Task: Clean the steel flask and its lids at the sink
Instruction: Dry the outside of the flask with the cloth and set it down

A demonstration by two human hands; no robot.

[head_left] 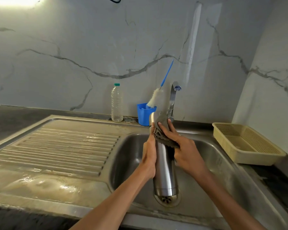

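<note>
Over the sink bowl: the steel flask [165, 165] is held tilted, its base low above the drain [167, 199] and its neck leaning away toward the tap [173, 98].
Left hand: the left hand [149, 159] lies along the flask's left side at mid-body, fingers [151, 138] closed around it as the steadying hold.
Right hand: the right hand [184, 146] presses a grey cloth [164, 130] round the upper body and shoulder, its fingers [165, 128] clamped on cloth and flask together.
Stiffness: rigid metal, by the look of it; it should take a firm squeeze without giving.
Weight: probably moderate, more if water is inside (the mouth is hidden by the cloth, so I cannot tell).
Slipperiness: the polished wall looks smooth, and the drainboard [61, 146] shines wet, so a wet slide through the palm is the likely trouble.
Where to hold: mid-body with a full wrap, as the left hand has it; the cloth side offers better friction than bare skin.
Lids: none can be picked out here.
Nearby: a bottle brush [158, 95] stands in a blue cup [144, 115] behind the sink, beside a plastic bottle [117, 103]; a beige basket [246, 143] sits on the worktop [283, 181] to the right.
</note>
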